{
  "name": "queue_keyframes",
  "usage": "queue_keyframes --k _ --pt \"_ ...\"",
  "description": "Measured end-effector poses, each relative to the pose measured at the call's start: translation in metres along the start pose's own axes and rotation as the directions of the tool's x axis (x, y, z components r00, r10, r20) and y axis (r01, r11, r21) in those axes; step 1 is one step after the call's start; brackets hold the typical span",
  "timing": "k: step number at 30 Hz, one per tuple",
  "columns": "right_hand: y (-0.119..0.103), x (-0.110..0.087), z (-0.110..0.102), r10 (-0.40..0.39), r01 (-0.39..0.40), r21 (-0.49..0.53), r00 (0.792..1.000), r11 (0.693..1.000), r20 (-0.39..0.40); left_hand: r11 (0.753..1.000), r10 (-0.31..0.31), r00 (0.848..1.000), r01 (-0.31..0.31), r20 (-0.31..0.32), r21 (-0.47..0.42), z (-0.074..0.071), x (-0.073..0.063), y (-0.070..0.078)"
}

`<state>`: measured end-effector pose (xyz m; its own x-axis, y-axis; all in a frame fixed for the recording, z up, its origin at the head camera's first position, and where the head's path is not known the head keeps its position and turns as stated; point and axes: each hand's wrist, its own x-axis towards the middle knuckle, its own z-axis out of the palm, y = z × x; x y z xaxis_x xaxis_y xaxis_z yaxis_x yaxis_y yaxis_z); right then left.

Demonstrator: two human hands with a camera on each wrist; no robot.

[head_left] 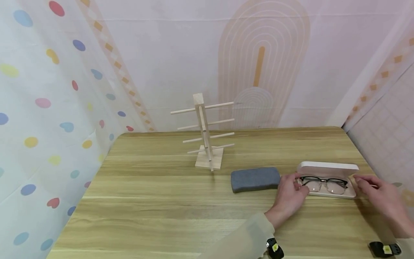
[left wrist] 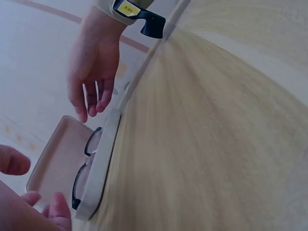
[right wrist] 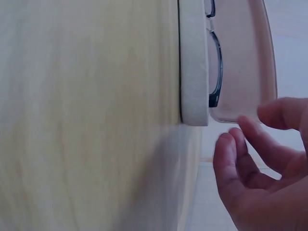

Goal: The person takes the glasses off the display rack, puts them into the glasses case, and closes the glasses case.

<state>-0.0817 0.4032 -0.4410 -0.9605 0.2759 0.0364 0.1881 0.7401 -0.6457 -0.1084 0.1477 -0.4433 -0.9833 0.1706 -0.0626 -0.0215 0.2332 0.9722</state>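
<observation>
A pair of black-rimmed glasses (head_left: 337, 179) lies in a white glasses case (head_left: 328, 165) whose lid stands raised at the back. My left hand (head_left: 289, 196) is at the case's left end, thumb and fingers spread near the temple side of the glasses. At the opposite end is my right hand (head_left: 385, 196), its loosely bent fingers close to the corner of the lid. In the right wrist view, those fingers (right wrist: 226, 154) hold nothing. The pinkish lining of the lid (right wrist: 240, 57) shows behind the glasses.
A closed grey-blue glasses case (head_left: 255, 179) lies just left of my left hand. Farther back stands a wooden peg rack (head_left: 198, 100) with several horizontal dowels on a square base. The wooden table (head_left: 145, 201) meets patterned curtains at its back and sides.
</observation>
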Motion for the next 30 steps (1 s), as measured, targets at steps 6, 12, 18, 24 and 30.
queue_keyframes --k 6,12,18,24,30 --pt "-0.012 -0.003 -0.001 0.132 -0.113 0.176 0.986 0.978 -0.101 0.983 0.093 0.991 -0.106 -0.092 -0.146 0.001 0.001 0.002" --pt "-0.018 0.000 0.002 0.184 -0.152 0.210 0.972 0.966 -0.144 0.975 0.094 0.982 -0.124 -0.162 -0.186 0.007 0.008 0.006" --pt "-0.013 0.008 0.003 0.092 -0.084 0.214 0.995 0.973 -0.026 0.987 0.057 0.988 -0.077 -0.141 -0.142 0.012 0.021 0.010" --pt "-0.012 0.018 0.003 0.045 -0.086 0.283 0.988 0.955 0.148 0.997 0.055 0.993 -0.060 -0.102 -0.055 0.013 0.032 0.008" --pt "-0.009 0.022 0.002 -0.016 -0.058 0.311 0.973 0.948 0.230 0.997 0.030 0.995 -0.036 -0.091 -0.068 0.014 0.039 0.006"
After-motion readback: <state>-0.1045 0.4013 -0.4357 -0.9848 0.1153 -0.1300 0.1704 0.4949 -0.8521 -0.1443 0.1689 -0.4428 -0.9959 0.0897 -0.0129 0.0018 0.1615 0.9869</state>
